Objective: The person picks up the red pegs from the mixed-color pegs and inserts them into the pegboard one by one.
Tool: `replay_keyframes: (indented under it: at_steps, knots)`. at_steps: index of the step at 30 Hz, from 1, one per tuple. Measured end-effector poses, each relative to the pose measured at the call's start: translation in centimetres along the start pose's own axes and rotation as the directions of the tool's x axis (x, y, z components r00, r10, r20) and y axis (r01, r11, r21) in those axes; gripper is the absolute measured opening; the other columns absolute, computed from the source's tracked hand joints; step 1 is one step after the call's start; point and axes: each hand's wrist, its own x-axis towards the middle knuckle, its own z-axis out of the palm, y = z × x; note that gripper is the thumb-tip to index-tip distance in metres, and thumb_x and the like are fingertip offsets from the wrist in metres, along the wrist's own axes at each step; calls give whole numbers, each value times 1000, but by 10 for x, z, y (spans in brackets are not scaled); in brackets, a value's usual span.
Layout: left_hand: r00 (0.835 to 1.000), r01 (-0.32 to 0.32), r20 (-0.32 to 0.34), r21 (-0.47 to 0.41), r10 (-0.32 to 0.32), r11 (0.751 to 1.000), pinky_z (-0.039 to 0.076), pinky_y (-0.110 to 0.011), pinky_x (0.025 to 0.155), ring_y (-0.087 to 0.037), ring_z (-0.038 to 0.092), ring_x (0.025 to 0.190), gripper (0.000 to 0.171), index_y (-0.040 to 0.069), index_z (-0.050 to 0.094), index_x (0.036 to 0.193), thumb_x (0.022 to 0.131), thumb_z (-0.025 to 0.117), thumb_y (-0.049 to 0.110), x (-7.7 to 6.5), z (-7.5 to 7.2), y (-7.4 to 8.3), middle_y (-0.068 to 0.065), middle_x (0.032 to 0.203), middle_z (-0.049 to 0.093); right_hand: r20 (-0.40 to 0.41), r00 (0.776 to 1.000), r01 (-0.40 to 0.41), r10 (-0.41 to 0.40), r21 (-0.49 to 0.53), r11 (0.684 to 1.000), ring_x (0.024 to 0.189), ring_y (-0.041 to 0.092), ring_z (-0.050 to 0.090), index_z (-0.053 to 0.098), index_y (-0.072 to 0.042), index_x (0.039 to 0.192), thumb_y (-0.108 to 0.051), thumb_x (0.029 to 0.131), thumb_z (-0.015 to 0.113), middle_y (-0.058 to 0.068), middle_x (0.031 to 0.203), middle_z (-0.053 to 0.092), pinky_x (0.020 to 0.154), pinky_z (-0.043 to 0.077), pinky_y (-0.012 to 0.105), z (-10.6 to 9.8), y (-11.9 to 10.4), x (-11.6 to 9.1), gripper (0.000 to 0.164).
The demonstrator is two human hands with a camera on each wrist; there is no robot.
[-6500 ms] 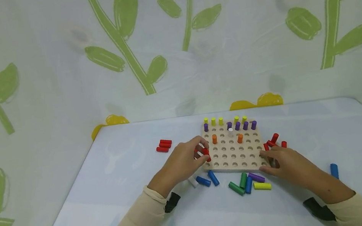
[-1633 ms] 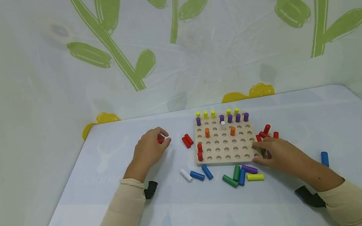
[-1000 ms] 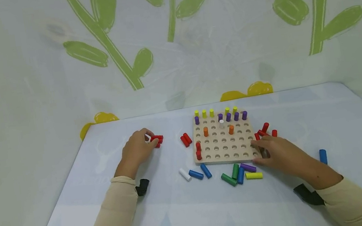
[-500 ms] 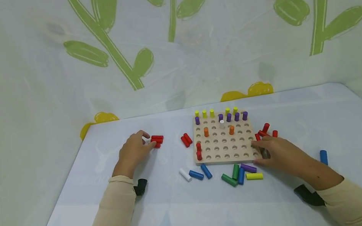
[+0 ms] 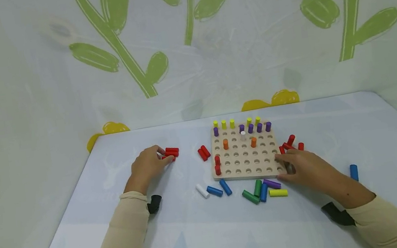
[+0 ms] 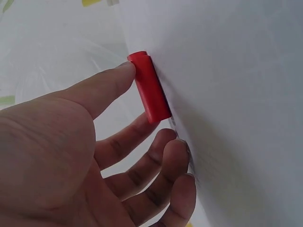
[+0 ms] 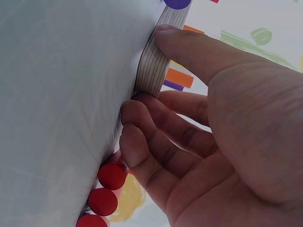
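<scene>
At the left of the head view my left hand (image 5: 146, 167) pinches a red peg (image 6: 152, 90) between thumb and forefinger, low over the table. More red pegs (image 5: 172, 149) lie just beyond its fingertips. The other fingers hang loosely bent. My right hand (image 5: 309, 167) grips the near right corner of a wooden pegboard (image 5: 252, 166), thumb along the front edge and fingers at the side. Yellow, purple, orange and white pegs stand in the board's holes. Two red pegs (image 5: 217, 166) stand in its left column, towards the front.
Two red pegs (image 5: 202, 154) lie left of the board, and several red pegs (image 5: 291, 139) cluster at its right. White, blue, green, purple and yellow pegs (image 5: 278, 193) are strewn in front. A lone blue peg (image 5: 354, 172) lies right of my right hand.
My left hand has gone from the board's left side to the red pegs further left, and the nearest peg has shifted slightly towards me. My right hand keeps its hold on the board.
</scene>
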Motion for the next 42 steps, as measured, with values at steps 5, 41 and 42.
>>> replay_keyframes:
  at_steps: [5,41,42]
  knots:
    - [1000,-14,1,9,14,1000,49,-40,79,-27,58,99,42,12,63,124,93,67,41,1,1,-1,-11,113,65,-3,1000,-9,9,-3,1000,90,23,59,62,-2,134,-35,79,84,21,120,66,81,60,39,0,-1,0,68]
    - [998,-51,-37,29,52,998,48,-39,75,-25,60,95,29,15,65,119,94,69,30,-4,1,7,-9,107,68,14,1000,-14,14,0,1000,88,23,59,61,-2,135,-35,79,84,21,120,66,80,60,38,-2,-1,0,69]
    - [998,-55,-41,28,56,998,48,-38,74,-25,60,94,29,15,65,118,94,69,31,-4,1,7,-9,106,67,13,1000,-13,13,-1,1000,89,24,59,61,-2,135,-35,79,84,22,121,66,81,60,40,-1,-1,0,69]
